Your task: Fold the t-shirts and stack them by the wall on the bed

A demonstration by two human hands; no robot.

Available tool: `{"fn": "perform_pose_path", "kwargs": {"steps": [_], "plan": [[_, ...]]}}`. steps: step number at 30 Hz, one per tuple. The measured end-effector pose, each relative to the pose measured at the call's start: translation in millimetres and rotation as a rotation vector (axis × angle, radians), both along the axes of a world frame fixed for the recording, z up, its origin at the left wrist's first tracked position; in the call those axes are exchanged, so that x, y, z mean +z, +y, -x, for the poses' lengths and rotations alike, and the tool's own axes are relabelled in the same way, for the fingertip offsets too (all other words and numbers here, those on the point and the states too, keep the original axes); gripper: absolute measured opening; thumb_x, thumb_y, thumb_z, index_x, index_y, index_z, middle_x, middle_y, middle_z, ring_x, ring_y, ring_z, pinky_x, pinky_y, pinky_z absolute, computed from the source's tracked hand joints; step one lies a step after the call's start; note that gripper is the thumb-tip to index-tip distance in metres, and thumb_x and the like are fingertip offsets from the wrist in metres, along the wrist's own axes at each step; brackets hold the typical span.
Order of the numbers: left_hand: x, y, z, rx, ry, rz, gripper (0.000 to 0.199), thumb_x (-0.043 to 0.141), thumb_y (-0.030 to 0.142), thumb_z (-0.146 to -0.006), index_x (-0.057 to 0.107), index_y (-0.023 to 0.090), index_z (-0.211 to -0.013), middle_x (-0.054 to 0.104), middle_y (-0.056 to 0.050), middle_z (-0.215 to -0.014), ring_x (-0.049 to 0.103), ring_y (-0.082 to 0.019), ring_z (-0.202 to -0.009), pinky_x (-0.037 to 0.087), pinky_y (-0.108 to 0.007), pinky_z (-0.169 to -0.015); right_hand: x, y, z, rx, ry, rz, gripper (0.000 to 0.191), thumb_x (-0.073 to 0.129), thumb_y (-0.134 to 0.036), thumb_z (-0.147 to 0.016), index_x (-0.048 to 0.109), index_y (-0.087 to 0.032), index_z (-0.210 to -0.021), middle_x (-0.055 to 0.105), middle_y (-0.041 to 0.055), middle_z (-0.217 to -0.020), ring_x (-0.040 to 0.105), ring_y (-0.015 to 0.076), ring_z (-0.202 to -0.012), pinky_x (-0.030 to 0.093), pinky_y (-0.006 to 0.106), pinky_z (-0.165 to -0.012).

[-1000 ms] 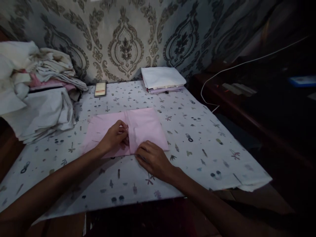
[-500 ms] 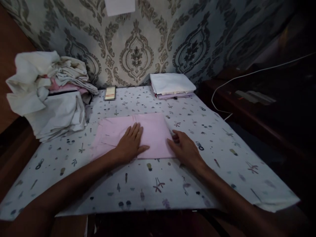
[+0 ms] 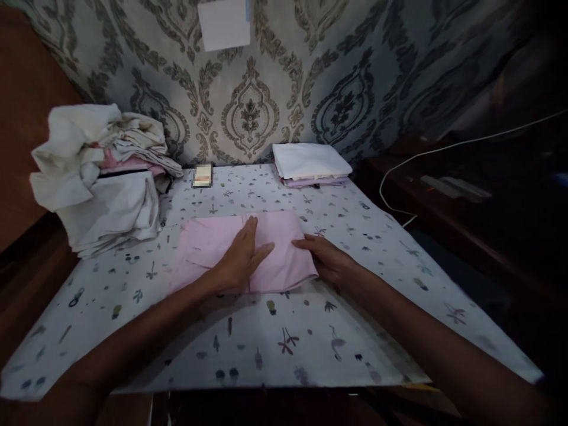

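A folded pink cloth (image 3: 275,263) lies on the patterned tablecloth in front of me, its right edge lifted slightly off the surface. My left hand (image 3: 239,257) rests on its middle, turned on edge with fingers stretched out and the thumb apart. At the right edge, my right hand (image 3: 322,254) pinches the cloth, thumb on top and fingers tucked beneath. The fingers under the fabric are partly hidden.
A heap of white and pink cloths (image 3: 110,183) stands at the left. Folded cloths (image 3: 310,163) are stacked at the back right, and a small blurred box (image 3: 203,176) sits near the wall. A white cable (image 3: 421,154) hangs over dark furniture on the right.
My right hand has moved from beside the pink cloth to gripping its right edge and raising it a little. The left hand has tilted from flat onto its edge.
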State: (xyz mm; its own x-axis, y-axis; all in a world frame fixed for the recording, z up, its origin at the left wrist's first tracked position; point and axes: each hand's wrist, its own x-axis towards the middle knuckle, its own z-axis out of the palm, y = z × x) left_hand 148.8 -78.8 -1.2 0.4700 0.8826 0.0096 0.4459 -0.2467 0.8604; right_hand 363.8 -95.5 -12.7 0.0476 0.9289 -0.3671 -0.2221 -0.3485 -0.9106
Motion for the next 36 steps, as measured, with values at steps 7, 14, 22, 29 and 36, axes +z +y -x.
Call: {"fn": "perform_pose_path", "kwargs": {"steps": [7,14,22,29,36], "plan": [[-11.1,16.9,-17.9,0.396,-0.381,0.303,0.068,0.041,0.057,-0.098,0.028,0.020,-0.155,0.020,-0.010,-0.168,0.021,-0.024,-0.153,0.019,-0.036,-0.125,5.6,-6.7,7.7,0.032,0.158,0.073,0.029,0.066,-0.021,-0.077,0.065,-0.021,-0.105,0.074,0.0114,-0.104,0.071,0.0263,-0.095,0.060,0.040,-0.081],[-33.2,33.2,-12.2,0.456,-0.680,0.386,0.052,0.043,0.053,-0.099,0.044,0.022,-0.141,0.032,-0.010,-0.163,0.034,-0.018,-0.148,0.035,-0.027,-0.117,23.9,-3.2,32.4,0.017,0.140,-0.081,0.035,0.066,-0.025,-0.076,0.064,-0.025,-0.111,0.074,0.0075,-0.095,0.069,0.0255,-0.084,0.059,0.040,-0.073],[-8.3,40.2,16.3,0.443,-0.887,0.672,0.052,0.039,0.054,-0.101,0.056,0.012,-0.128,0.063,-0.019,-0.132,0.063,-0.022,-0.120,0.054,-0.031,-0.098,43.8,17.1,101.2,0.130,0.200,-0.163,0.042,0.067,-0.024,-0.068,0.060,-0.026,-0.109,0.058,-0.0062,-0.066,0.055,0.0134,-0.056,0.045,0.024,-0.052],[16.0,35.8,85.2,0.283,-0.849,0.825,0.072,0.022,0.068,-0.096,0.059,0.012,-0.121,0.071,-0.010,-0.077,0.064,-0.019,-0.050,0.055,-0.030,-0.047,41.9,27.7,178.6,0.219,0.276,-0.062,0.048,0.061,-0.017,-0.060,0.055,-0.023,-0.107,0.046,-0.0124,-0.052,0.037,0.0078,-0.040,0.028,0.018,-0.038],[16.4,44.5,132.9,0.220,-0.687,0.900,0.045,0.047,0.053,-0.095,0.065,0.014,-0.106,0.069,-0.007,-0.066,0.063,-0.021,-0.045,0.055,-0.034,-0.044,16.8,39.0,226.7,0.270,0.176,-0.015,0.052,0.056,-0.014,-0.063,0.049,-0.024,-0.114,0.046,-0.0136,-0.048,0.039,0.0092,-0.035,0.031,0.017,-0.033]]}}
